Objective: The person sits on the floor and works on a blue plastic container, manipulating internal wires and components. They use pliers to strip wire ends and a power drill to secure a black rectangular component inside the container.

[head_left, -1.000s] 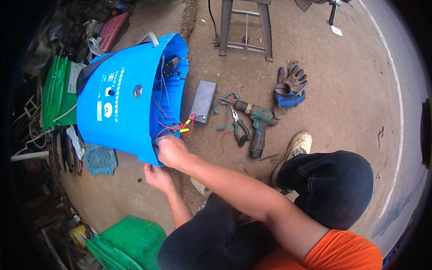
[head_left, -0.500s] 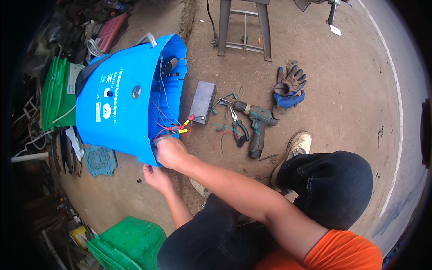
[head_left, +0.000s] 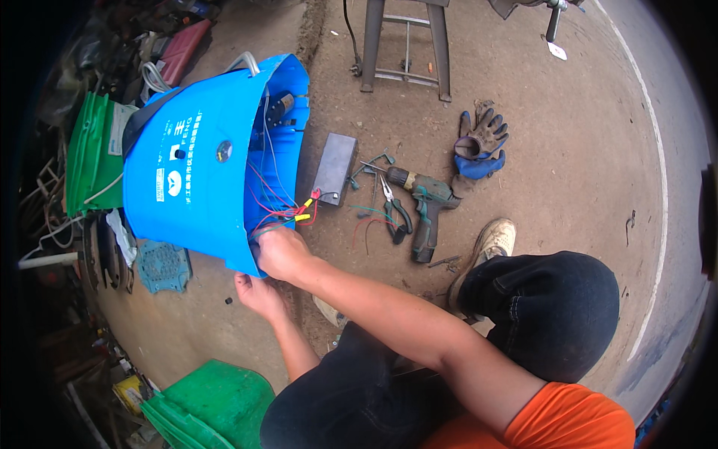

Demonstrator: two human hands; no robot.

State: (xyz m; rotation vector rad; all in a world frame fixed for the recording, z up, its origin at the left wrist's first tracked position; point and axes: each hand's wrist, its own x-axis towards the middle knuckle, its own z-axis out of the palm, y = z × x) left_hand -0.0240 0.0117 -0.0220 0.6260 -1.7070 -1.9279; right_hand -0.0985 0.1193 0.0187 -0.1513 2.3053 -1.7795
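A blue plastic sprayer-like tank [head_left: 206,202] lies on its side with its open end to the right. Inside that opening sit a black cylindrical motor or pump [head_left: 280,108] and red, blue and grey wires, some joined by yellow connectors [head_left: 302,218]. My right hand [head_left: 280,253] reaches into the opening's near corner, its fingertips hidden by the tank wall and wires. Below the same corner, outside, my left hand [head_left: 260,295] has its fingers curled together against the tank's underside; what they pinch is hidden. A grey box-shaped battery [head_left: 334,168] lies beside the opening, wires running near it.
Right of the battery lie pliers [head_left: 396,209], a cordless drill [head_left: 428,213] and loose wire scraps. Work gloves [head_left: 482,142] rest farther right, near a metal stool [head_left: 407,45]. Green plastic tanks [head_left: 209,400] stand at the near left and far left, beside piled clutter.
The view has shifted very slightly. Both hands stay at the tank's near corner, with no clear movement.
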